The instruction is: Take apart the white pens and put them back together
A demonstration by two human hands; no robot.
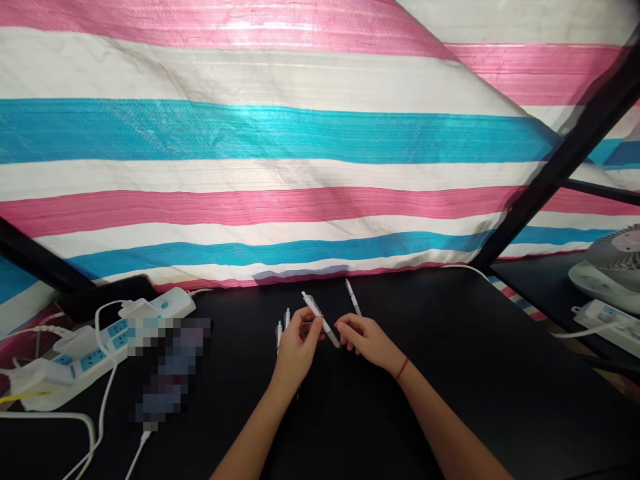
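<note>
A white click pen [313,305] with a grey grip is pinched between the thumb and fingers of my left hand [300,340]. It slants, with its clip end up to the left and its tip down to the right. Close beside that tip is my right hand [367,338], its fingers curled together; whatever they hold, if anything, is too small to make out. Another white pen [353,295] lies on the black table [400,413] just beyond my right hand. Two more, a white pen [279,333] and a second white pen [287,316], lie left of my left hand, partly hidden by it.
On the left, a white power strip [173,305] carries several plugs and cables. A pixelated object with a white cable [145,437] lies nearby. A striped tarp [300,133] hangs behind the table. To the right are a black metal post [530,193] and a fan [615,260].
</note>
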